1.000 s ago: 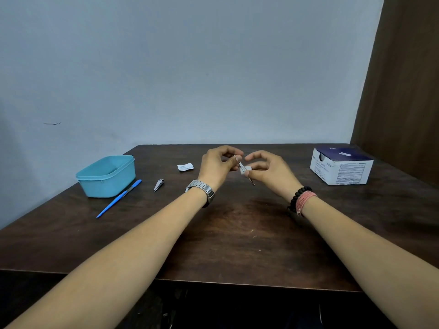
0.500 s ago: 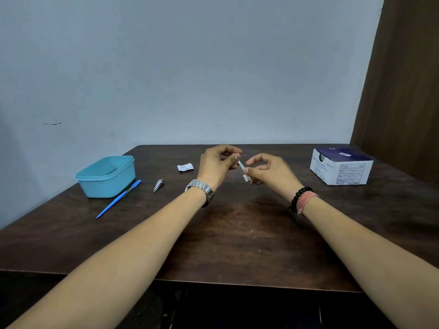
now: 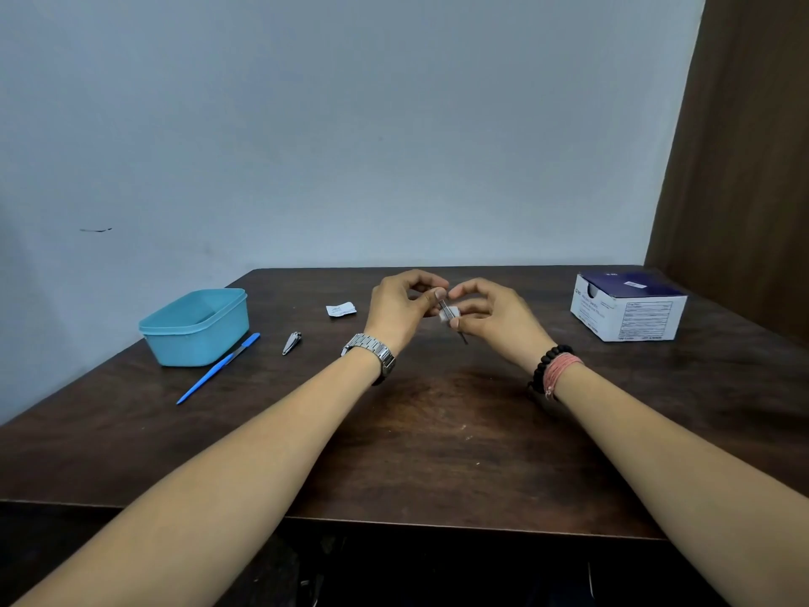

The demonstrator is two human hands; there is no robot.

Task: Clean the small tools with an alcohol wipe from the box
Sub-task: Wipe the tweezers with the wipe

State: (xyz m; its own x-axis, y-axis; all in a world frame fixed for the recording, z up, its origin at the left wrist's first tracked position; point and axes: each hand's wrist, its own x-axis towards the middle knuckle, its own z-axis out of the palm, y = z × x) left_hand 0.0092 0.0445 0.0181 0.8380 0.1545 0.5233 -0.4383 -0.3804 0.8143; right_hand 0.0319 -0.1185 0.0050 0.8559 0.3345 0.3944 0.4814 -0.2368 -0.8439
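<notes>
Above the middle of the dark wooden table [image 3: 437, 453], my left hand [image 3: 400, 308] pinches the upper end of thin metal tweezers [image 3: 462, 337], whose dark tip pokes out below my right hand. My right hand [image 3: 494, 317] pinches a small white alcohol wipe [image 3: 447, 315] folded around the tweezers. A metal nail clipper [image 3: 291, 343] and a blue-handled tool [image 3: 219, 368] lie on the table to the left. The white and blue wipe box [image 3: 630, 306] stands at the right.
A teal plastic tub [image 3: 195, 328] sits at the left, beside the blue tool. A torn white wipe wrapper [image 3: 340, 309] lies behind my left hand. A pale wall rises behind the table and a brown panel stands at the right.
My right hand slid the wipe down the tweezers and has now come back up toward my left fingers. The left hand has hardly moved.
</notes>
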